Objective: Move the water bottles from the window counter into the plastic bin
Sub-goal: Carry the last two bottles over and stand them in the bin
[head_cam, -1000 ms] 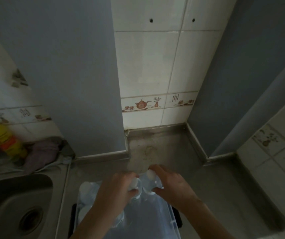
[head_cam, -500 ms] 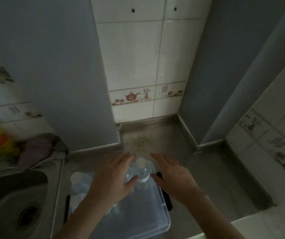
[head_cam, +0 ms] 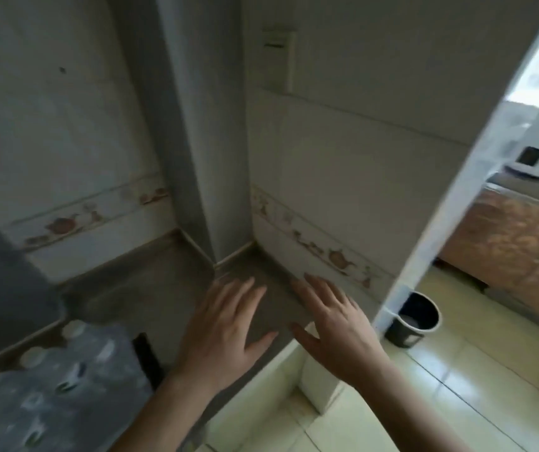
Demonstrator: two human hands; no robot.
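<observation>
At the near left, the plastic bin (head_cam: 49, 393) sits on the grey tabletop (head_cam: 150, 288), its clear walls blurred. Water bottles (head_cam: 33, 355) stand inside it, their pale round caps showing in a row along the bin's far-left side; how many there are cannot be told through the blur. A black handle or clip (head_cam: 147, 358) shows on the bin's right end.

Just right of the bin, both forearms reach in from the near edge. The left hand (head_cam: 222, 334) is spread flat with fingers apart, palm down above the tabletop, holding nothing. The right hand (head_cam: 336, 331) is likewise spread and empty, palm down, over the tabletop's near right corner beside the tiled wall (head_cam: 343, 177). The two hands are near each other but apart, and neither touches the bin.

To the near right, below the tabletop's edge, lies a pale yellow-green tiled floor (head_cam: 457, 386). A dark bucket (head_cam: 413, 318) stands on it just past the white door frame (head_cam: 457, 190).

Farther off, the tabletop runs into a corner formed by a grey pillar (head_cam: 202, 125) and walls with a band of teapot-patterned tiles (head_cam: 65, 223). A white switch plate (head_cam: 277, 44) is mounted high on the right wall. Through the doorway at the far right, a wood-fronted cabinet (head_cam: 506, 243) and a bright window area are visible.
</observation>
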